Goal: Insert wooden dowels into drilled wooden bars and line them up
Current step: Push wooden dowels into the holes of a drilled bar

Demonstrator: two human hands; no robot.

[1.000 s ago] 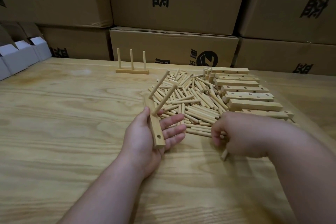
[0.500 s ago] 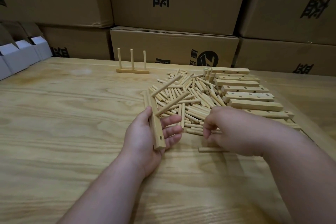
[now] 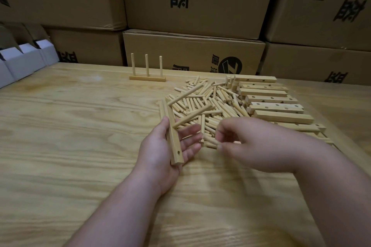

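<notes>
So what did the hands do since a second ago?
The right hand lifted from the edge of the loose wooden dowel pile and moved left toward the left hand, now pinching a short wooden dowel. The left hand tilted its drilled wooden bar with two dowels flatter. The finished three-dowel bar and stacked bars stayed put.

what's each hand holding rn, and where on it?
Left hand grips the drilled bar around its near half; two dowels are already in it. Right hand pinches a loose dowel near one end.
</notes>
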